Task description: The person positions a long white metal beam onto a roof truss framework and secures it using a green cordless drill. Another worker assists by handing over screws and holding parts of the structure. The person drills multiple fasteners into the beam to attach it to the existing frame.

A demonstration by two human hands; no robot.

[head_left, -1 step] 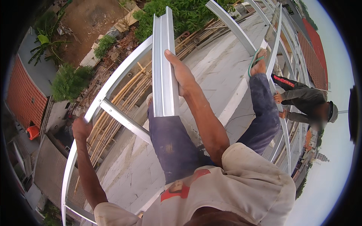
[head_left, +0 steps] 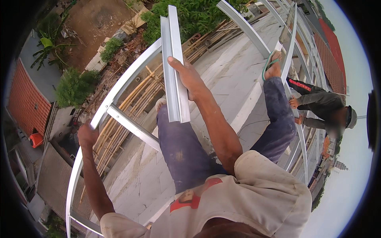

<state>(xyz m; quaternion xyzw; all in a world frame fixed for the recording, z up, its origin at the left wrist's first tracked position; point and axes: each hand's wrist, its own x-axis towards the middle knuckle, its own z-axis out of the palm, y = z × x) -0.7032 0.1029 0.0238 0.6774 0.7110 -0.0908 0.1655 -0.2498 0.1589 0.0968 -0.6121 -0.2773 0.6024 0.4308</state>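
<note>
1. Metal channel (head_left: 174, 95): a loose length held in the right hand, standing lengthwise ahead of the body, lower end over the left knee (head_left: 174, 139). Whether it touches the cloth, I cannot tell. Its stepped upper end suggests two nested profiles; not certain.
2. Setting, largest first: a pale grey block surface (head_left: 135, 186) lies beneath the work; bright metal frame (head_left: 106, 106) curves across the left side, an effect partly of the lens.
3. Bamboo poles (head_left: 149, 89) lie bundled beyond the frame. A co-worker (head_left: 323, 105) in a dark top, well apart on the right, has both hands at another metal rail.
4. Crossbar (head_left: 133, 127) meets the frame's outer rail near the left hand, and runs toward the left knee.
5. Right hand (head_left: 189, 79): closed about the channel near mid-length, thumb across the near face; fingers mostly hidden behind.
6. Left hand (head_left: 88, 135): curled on the outer rail, just below the crossbar joint; fingertips not visible.
7. Step in hand (judgement): steadying the loose channel one-handed while bracing on the frame.
8. Next move (judgement): calls for a firm right grip, since one hand alone controls the channel, and a sure left hold for balance.
</note>
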